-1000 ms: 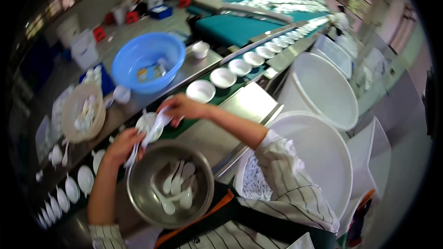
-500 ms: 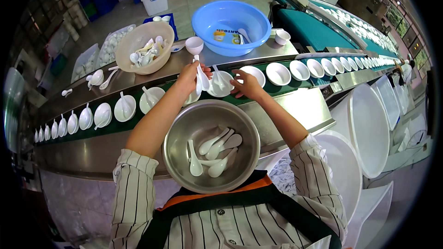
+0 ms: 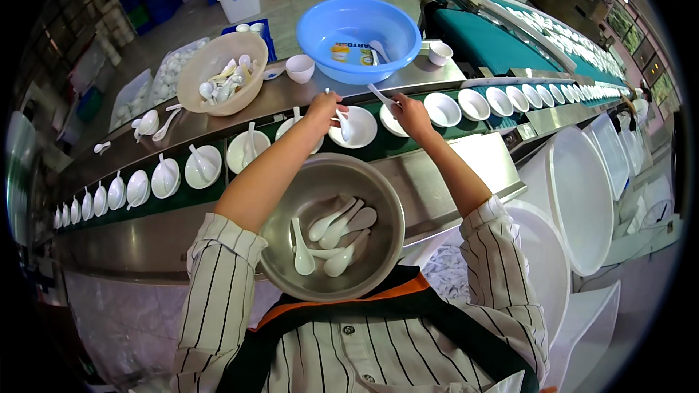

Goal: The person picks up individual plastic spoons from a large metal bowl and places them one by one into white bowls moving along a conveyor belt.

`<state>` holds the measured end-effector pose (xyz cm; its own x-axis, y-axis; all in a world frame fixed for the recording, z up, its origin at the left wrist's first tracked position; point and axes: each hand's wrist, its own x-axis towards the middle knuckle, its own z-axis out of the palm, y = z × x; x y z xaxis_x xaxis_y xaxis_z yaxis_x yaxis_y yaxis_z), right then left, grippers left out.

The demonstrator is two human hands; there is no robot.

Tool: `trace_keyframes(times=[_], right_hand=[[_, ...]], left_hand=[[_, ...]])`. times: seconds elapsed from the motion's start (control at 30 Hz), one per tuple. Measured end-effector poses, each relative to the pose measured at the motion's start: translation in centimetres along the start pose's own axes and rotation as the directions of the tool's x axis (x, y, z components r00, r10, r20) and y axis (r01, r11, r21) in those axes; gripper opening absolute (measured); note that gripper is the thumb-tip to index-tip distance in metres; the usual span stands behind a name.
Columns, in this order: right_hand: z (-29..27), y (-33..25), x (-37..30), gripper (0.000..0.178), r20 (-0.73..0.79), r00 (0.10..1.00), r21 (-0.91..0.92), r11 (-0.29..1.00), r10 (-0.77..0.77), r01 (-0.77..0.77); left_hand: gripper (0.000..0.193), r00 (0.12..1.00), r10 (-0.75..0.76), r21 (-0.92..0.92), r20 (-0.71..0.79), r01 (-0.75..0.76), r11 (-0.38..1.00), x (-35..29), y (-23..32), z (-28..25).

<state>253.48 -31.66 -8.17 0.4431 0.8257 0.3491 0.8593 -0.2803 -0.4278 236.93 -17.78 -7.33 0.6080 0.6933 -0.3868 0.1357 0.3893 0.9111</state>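
My left hand (image 3: 320, 115) is closed on a white spoon (image 3: 345, 126), whose bowl end hangs over a white bowl (image 3: 358, 131) on the green conveyor belt (image 3: 397, 147). To its right, my right hand (image 3: 413, 116) pinches another white spoon (image 3: 378, 95), which slants up and left from the fingers above the belt. Part of a bowl (image 3: 392, 124) shows below the right hand. Left of my hands, a bowl (image 3: 238, 153) carries a spoon (image 3: 251, 142). A steel basin (image 3: 275, 247) in front of me holds several loose white spoons (image 3: 303, 251).
Beyond the belt stand a blue basin (image 3: 309, 33), a cream basin (image 3: 191, 80) of spoons, a cup (image 3: 299, 68) and a small bowl (image 3: 440, 52). Bowls (image 3: 475, 105) line the belt rightward. Large white tubs (image 3: 575, 196) stand at right.
The row of bowls has moved left along the belt. My right hand, earlier open beside a bowl, now grips a spoon. My left hand has shifted slightly right, its spoon lower over a bowl.
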Motion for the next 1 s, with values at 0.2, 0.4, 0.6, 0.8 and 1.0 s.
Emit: trace_keyframes(times=[0.2,0.4,0.6,0.8,1.0], right_hand=[[-0.7,-0.7,-1.7,0.037,-0.025,0.962,-0.064,0.961,-0.272,0.270],[-5.1,-13.8,-8.3,0.037,0.556,0.566,0.189,0.755,-0.609,0.628],[1.1,-12.4,-12.5,0.039,0.725,0.295,0.036,0.462,-0.622,0.886],[-3.4,-14.1,-11.1,0.026,0.746,0.412,0.119,0.712,-0.524,0.692],[-3.7,-16.3,-10.1,0.021,0.565,0.583,0.362,0.810,-0.584,0.461]], left_hand=[[0.034,0.990,0.116,0.597,0.082,-0.142,0.789,0.8,-1.2,-2.1],[0.018,0.818,0.344,0.726,0.462,-0.571,0.384,-14.5,3.3,-5.6],[0.030,0.576,-0.209,0.524,0.791,-0.812,-0.255,-20.3,-4.6,-9.1],[0.027,0.569,-0.500,0.540,0.653,-0.813,-0.220,-20.4,-4.6,-7.8],[0.038,0.521,-0.478,0.679,0.707,-0.690,0.253,-20.8,-2.9,-8.3]])
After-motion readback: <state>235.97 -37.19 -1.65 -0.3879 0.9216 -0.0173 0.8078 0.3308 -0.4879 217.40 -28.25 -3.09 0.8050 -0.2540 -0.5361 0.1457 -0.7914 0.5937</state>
